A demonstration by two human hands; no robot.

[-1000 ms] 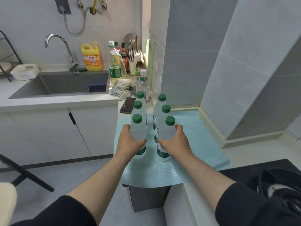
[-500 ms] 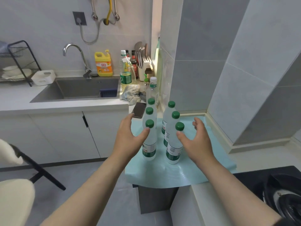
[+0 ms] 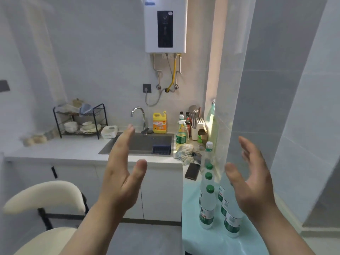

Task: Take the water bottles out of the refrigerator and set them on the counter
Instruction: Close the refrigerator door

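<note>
- Left hand (image 3: 119, 179): bare, with no glove, ring or watch to be seen.
- Right hand (image 3: 252, 183): bare too, with nothing worn on the fingers or wrist.
- Left forearm (image 3: 92, 230): bare to the bottom edge of the view, no sleeve showing.
- Right forearm (image 3: 287, 236): bare to the bottom edge, no sleeve showing.
- Nails short and plain where they show.
</note>
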